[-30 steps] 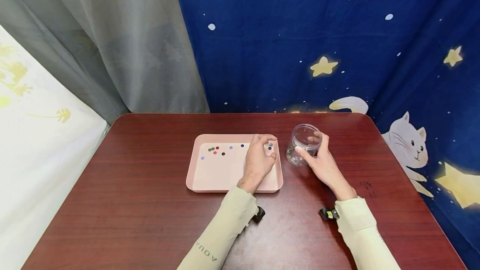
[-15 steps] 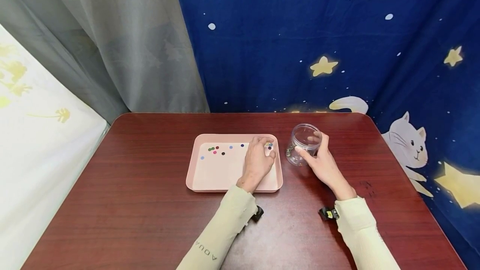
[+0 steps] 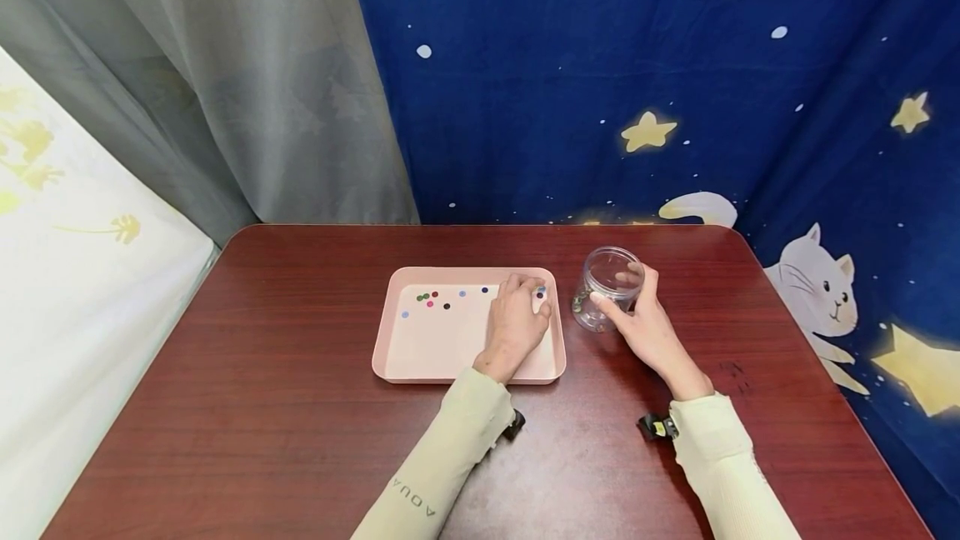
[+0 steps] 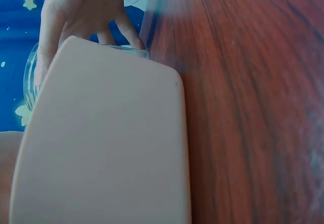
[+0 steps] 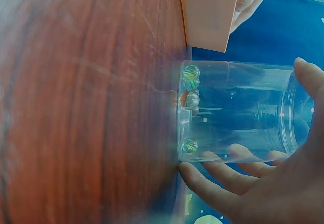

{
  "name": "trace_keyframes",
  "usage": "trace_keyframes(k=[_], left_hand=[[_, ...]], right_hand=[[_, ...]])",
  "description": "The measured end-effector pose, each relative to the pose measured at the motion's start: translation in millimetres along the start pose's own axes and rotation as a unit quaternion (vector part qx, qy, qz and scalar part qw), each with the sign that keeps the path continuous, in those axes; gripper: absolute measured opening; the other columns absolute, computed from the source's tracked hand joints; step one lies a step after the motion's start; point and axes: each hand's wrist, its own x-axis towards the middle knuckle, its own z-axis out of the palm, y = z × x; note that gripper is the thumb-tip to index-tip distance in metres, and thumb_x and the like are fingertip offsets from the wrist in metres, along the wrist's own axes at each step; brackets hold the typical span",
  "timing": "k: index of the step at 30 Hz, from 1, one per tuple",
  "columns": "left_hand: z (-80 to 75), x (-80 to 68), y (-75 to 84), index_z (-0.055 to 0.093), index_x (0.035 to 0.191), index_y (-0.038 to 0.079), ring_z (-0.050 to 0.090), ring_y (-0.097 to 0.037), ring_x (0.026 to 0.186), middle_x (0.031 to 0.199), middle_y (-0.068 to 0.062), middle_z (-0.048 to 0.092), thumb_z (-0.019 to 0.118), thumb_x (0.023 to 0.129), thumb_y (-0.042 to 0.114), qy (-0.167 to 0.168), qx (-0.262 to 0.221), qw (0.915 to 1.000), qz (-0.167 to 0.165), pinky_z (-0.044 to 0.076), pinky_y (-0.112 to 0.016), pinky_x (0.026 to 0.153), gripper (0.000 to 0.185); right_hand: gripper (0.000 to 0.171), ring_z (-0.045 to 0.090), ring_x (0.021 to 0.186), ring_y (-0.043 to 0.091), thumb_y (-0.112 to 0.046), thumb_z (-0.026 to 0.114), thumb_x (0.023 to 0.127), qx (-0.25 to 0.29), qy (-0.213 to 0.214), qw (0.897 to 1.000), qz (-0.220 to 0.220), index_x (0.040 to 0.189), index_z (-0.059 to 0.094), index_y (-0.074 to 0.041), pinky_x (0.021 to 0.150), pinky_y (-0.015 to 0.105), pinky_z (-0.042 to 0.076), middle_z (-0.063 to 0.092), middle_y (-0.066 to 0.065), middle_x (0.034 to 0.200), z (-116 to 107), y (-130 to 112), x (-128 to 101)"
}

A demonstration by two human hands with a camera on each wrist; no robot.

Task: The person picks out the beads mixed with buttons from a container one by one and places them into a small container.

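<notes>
My left hand (image 3: pixel 514 323) reaches over the right part of a pink tray (image 3: pixel 457 357). Its fingers bend down toward the far right corner, thumb and forefinger apart. A dark blue disc (image 3: pixel 539 296) shows between them, beside a small light-blue thing partly covered by the fingers. Nothing is visibly held there; in the left wrist view the tray wall hides the fingertips. My right hand (image 3: pixel 648 327) grips a clear lidless jar (image 3: pixel 600 307) standing upright on the table right of the tray. Several glass marbles (image 5: pixel 190 100) lie on the jar's bottom.
Several small coloured discs (image 3: pixel 435 296) lie scattered along the tray's far side, green, red, pink, black and blue. The brown wooden table (image 3: pixel 285 373) ends at a far edge in front of grey and blue curtains (image 3: pixel 525 90).
The left hand's fingers have lowered and drawn in at the tray's far right corner, covering more of the small things there. My right hand and the jar have stayed in place.
</notes>
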Motion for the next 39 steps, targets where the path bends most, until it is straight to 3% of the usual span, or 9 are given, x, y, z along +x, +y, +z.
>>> trace_keyframes(k=[7,26,33,39], left_hand=[[-0.1,-0.6,-2.6,0.071,0.131,0.014,0.06,-0.022,0.126,0.132,-0.004,0.068,0.072,0.094,0.026,0.0,0.038,0.9992,0.013,0.052,-0.043,0.091,0.039],[3.8,1.5,-6.7,0.066,0.139,0.012,0.056,-0.02,0.135,0.147,0.0,0.062,0.072,0.094,0.026,-0.02,0.053,0.9981,0.024,0.052,-0.041,0.095,0.048],[4.1,-0.8,-6.0,0.064,0.142,0.014,0.054,-0.021,0.135,0.148,-0.001,0.058,0.077,0.092,0.026,-0.039,0.082,0.9955,0.027,0.052,-0.04,0.096,0.052],[3.7,-2.3,-5.8,0.065,0.14,0.014,0.056,-0.021,0.133,0.143,-0.002,0.059,0.079,0.092,0.024,-0.031,0.081,0.9961,0.02,0.052,-0.04,0.095,0.051]], right_hand=[[0.083,0.048,0.139,0.042,-0.036,0.07,0.1,-0.004,-0.001,1.0,-0.001,0.155,0.013,-0.009,0.11,0.057,0.041,0.043,0.025,0.152,0.3,0.0,-0.1],[0.083,0.046,0.141,0.039,-0.037,0.07,0.1,0.001,-0.004,1.0,-0.004,0.155,0.014,-0.01,0.112,0.058,0.04,0.043,0.023,0.152,-2.0,-2.5,0.9],[0.085,0.047,0.14,0.041,-0.038,0.069,0.1,0.001,-0.006,1.0,0.004,0.157,0.012,-0.011,0.111,0.058,0.041,0.042,0.024,0.153,-2.3,-3.2,-0.9],[0.086,0.046,0.141,0.041,-0.039,0.069,0.1,0.003,-0.008,1.0,0.009,0.157,0.011,-0.013,0.113,0.059,0.039,0.041,0.024,0.154,-1.9,-2.9,-1.7]])
